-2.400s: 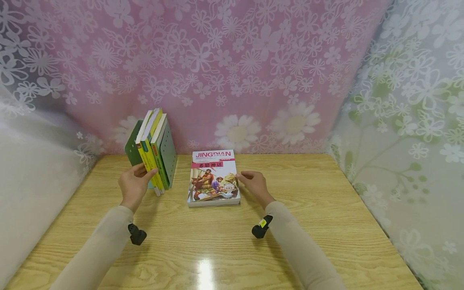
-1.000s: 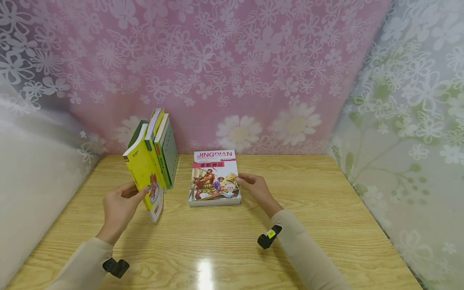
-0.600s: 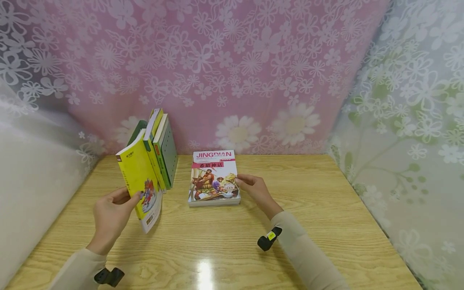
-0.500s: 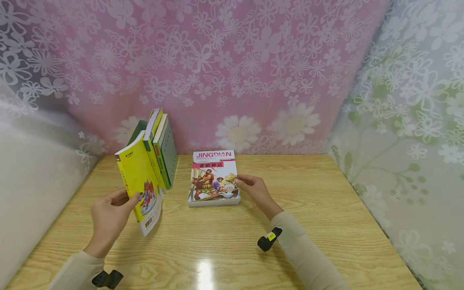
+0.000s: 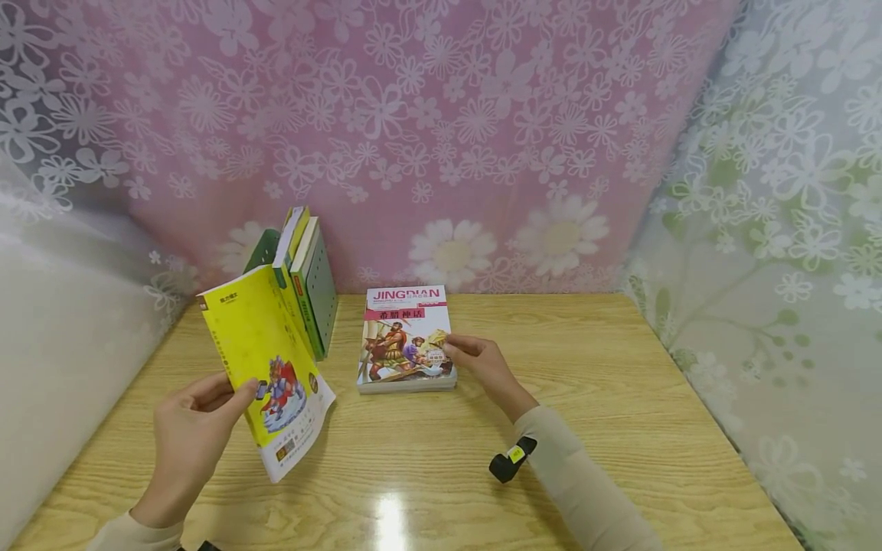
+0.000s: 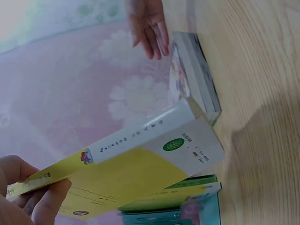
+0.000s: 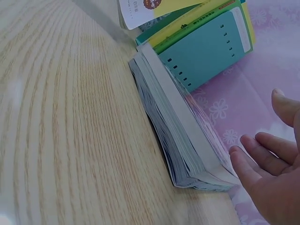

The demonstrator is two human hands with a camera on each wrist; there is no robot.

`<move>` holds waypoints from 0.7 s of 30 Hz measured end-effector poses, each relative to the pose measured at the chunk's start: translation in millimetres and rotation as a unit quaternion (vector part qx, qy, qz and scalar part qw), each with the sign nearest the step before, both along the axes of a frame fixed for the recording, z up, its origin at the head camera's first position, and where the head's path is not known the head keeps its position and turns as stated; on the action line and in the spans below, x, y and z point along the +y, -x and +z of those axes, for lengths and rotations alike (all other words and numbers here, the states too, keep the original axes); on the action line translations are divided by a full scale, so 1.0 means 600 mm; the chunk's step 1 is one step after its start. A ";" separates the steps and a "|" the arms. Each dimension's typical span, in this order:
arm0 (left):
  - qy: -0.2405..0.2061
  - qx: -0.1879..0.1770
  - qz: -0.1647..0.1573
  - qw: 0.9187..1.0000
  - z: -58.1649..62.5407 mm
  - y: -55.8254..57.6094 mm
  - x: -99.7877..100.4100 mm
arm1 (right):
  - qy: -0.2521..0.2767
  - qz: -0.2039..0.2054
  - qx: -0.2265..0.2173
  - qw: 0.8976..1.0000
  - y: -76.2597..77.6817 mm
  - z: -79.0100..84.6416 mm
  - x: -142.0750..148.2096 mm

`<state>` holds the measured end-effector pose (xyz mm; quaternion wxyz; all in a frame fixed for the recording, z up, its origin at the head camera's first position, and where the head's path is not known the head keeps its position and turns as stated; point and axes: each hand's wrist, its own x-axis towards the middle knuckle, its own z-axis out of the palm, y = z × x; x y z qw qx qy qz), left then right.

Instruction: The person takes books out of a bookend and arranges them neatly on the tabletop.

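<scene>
My left hand (image 5: pixel 189 436) pinches a yellow paperback book (image 5: pixel 258 329) by its spine side, thumb over the front cover. The book is tilted and held above the table, in front of the bookend; the left wrist view shows its spine and yellow-and-white back cover (image 6: pixel 126 178). My right hand (image 5: pixel 485 371) is beside the right edge of a stack of books (image 5: pixel 403 344), whose top one has a white cover reading JINGDIAN. In the right wrist view its fingers (image 7: pixel 267 159) are loosely spread near the stack and hold nothing.
Several thin books (image 5: pixel 292 256) stand upright between the plates of a green metal bookend (image 5: pixel 321 295) at the back left, partly behind the yellow book. A pink flowered cloth (image 5: pixel 441 153) hangs behind the wooden table (image 5: pixel 579 329).
My left hand has drawn the yellow book out of the bookend row, towards me and to the left, turning its front cover into view. The right hand has stayed by the stack.
</scene>
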<state>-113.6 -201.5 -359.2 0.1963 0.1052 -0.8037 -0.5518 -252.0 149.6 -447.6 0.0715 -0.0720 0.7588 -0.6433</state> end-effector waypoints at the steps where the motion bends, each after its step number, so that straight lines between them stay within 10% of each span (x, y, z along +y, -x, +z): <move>1: -0.006 -0.003 0.001 1.000 0.003 -0.004 0.002 | 0.001 0.006 -0.001 1.000 -0.001 0.001 -0.001; 11: -0.045 -0.033 0.006 0.998 0.030 -0.038 0.015 | 0.019 0.086 0.007 0.996 -0.012 0.010 -0.012; 21: -0.137 0.027 -0.015 0.990 0.047 -0.054 0.040 | 0.070 0.189 0.033 0.979 -0.030 0.031 -0.037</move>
